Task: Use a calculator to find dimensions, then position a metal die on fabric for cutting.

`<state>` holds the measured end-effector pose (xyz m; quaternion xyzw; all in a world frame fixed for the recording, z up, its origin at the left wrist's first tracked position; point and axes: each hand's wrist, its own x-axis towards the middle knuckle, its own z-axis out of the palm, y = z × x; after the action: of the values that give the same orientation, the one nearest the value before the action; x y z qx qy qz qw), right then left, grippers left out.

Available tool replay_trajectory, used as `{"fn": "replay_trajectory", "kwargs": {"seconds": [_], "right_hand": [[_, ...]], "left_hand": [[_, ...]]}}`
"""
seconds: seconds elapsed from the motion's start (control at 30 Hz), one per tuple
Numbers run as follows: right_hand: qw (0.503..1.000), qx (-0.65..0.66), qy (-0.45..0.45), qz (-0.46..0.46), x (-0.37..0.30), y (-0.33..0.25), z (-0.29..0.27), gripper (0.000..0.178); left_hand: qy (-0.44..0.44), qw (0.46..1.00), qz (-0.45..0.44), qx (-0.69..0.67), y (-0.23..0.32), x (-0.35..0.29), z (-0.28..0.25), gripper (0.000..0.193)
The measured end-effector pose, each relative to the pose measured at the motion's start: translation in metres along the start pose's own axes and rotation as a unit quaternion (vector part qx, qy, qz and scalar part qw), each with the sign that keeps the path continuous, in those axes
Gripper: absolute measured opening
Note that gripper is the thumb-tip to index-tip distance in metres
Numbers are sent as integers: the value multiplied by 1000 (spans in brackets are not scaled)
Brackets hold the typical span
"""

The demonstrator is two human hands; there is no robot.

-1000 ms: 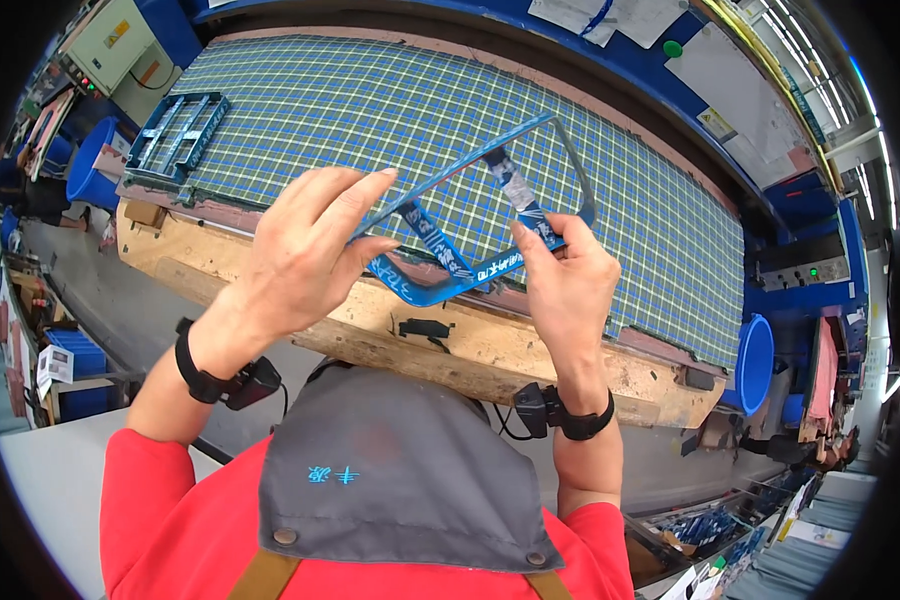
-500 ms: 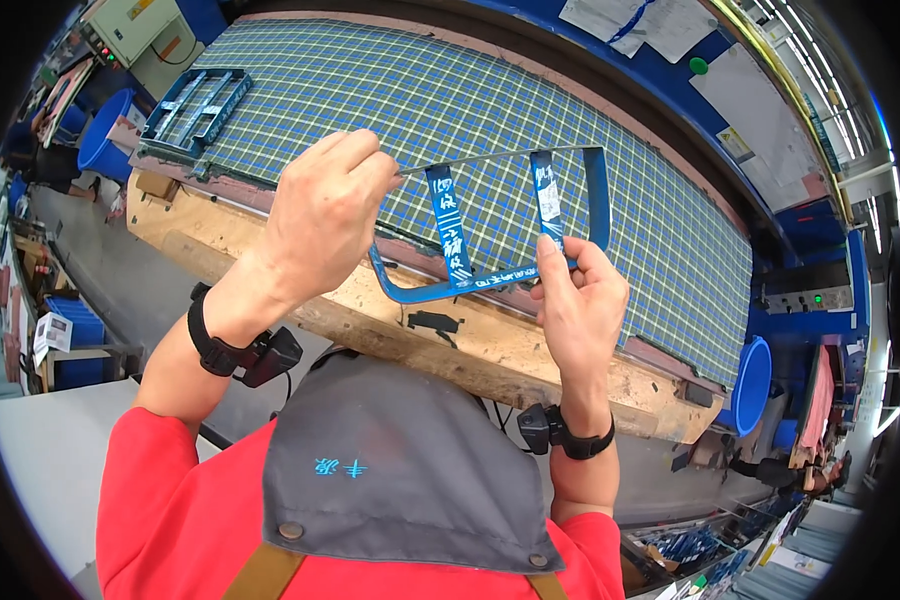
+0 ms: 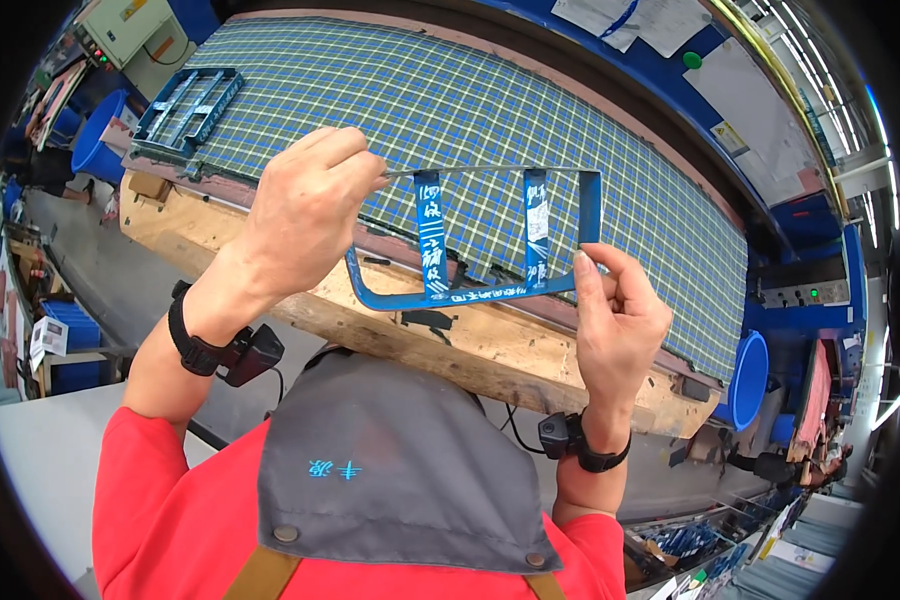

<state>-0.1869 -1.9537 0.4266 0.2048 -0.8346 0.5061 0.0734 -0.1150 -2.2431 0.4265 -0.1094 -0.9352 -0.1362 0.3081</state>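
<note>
A blue, open-framed cutting die (image 3: 428, 235) with rounded corners and two crossbars hangs between my hands above the table's front edge. White handwriting covers the crossbars and the near side. My left hand (image 3: 305, 210) is closed in a pinch on the frame's left part, its fingertips partly hidden. At the right side, my right hand (image 3: 622, 325) grips the frame's near corner between thumb and fingers. Beneath the die lies checked green, blue and yellow fabric (image 3: 510, 110), spread across the table. Another blue cutting die (image 3: 217, 108) rests at the fabric's far left end.
A worn wooden edge (image 3: 470, 358) runs along the table's near side. Blue bins (image 3: 750, 380) stand at both ends. Behind the fabric rises a blue machine beam (image 3: 515, 25) with papers on it. A grey control cabinet (image 3: 135, 35) is at the far left.
My right hand has slid rightward along the frame from beside the right crossbar to the near right corner. The die has shifted slightly left and its far edge now sits lower.
</note>
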Motion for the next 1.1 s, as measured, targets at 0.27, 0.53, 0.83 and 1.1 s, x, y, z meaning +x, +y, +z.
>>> {"fn": "replay_trajectory", "kwargs": {"seconds": [0.27,0.53,0.83,1.1], "right_hand": [[990,-75,40,-115,10,-3,-6,12],[974,-121,44,-186,15,-1,-5,16],[983,-101,35,-152,12,2,-3,16],[918,-213,28,-332,6,0,1,29]], "left_hand": [[8,1000,-7,-22,3,-2,0,11],[-6,999,5,-32,0,-2,-5,9],[-6,999,3,-37,-1,-3,-5,9],[-17,999,6,-29,-11,-2,3,5]]}}
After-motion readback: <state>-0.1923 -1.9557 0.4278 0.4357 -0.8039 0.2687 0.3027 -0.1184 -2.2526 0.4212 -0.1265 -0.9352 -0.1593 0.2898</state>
